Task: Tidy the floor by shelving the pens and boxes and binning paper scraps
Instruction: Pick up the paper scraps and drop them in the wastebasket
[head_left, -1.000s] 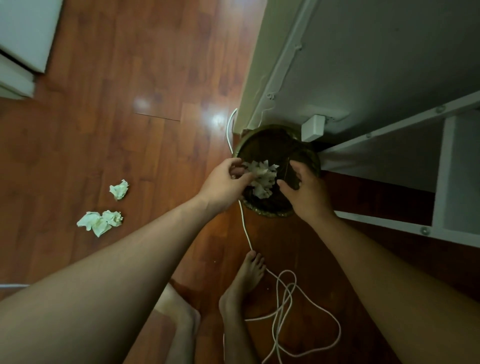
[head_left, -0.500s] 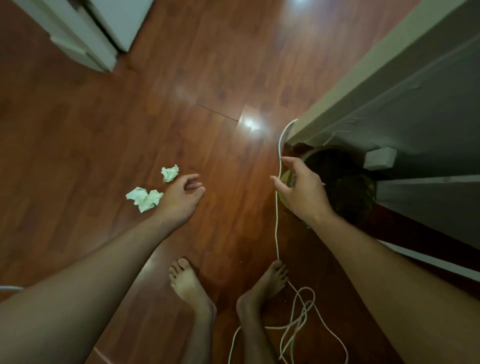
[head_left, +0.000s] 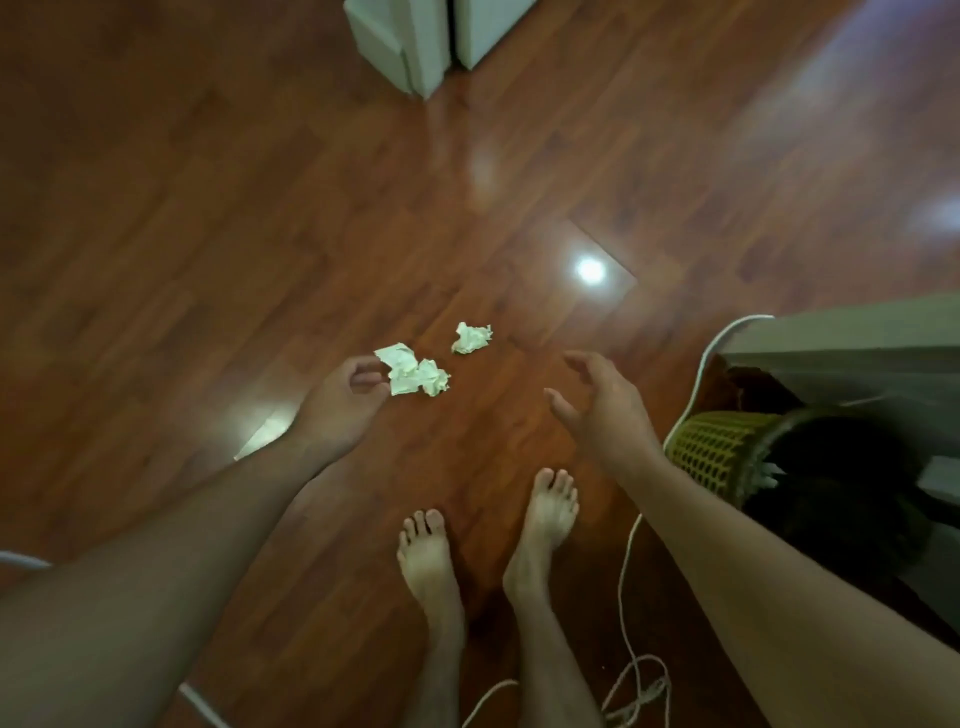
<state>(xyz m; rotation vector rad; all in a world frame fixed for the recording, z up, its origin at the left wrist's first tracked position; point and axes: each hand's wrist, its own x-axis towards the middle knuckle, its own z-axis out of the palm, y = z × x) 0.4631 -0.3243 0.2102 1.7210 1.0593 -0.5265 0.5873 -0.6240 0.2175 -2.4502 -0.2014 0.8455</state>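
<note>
Both hands have left the yellow mesh wastebasket (head_left: 711, 457) at three o'clock; the left hand (head_left: 343, 400), fingers loosely curled and empty, now touches the larger crumpled white paper scrap (head_left: 415, 375) on the wooden floor (head_left: 208, 234). The right hand (head_left: 602, 410) hovers spread, empty.

A room in a home. The floor (head_left: 260, 208) is glossy reddish wood laminate with ceiling lights mirrored in it. The person stands on it with bare feet (head_left: 488, 545), at 6 o'clock. White furniture (head_left: 431, 41) stands at 12 o'clock. At 3 o'clock a yellow mesh bin (head_left: 711, 457) sits by a grey unit (head_left: 857, 353), and a white cable (head_left: 628, 597) trails loose over the boards toward 5 o'clock. Crumpled paper (head_left: 415, 371) lies mid-floor.
</note>
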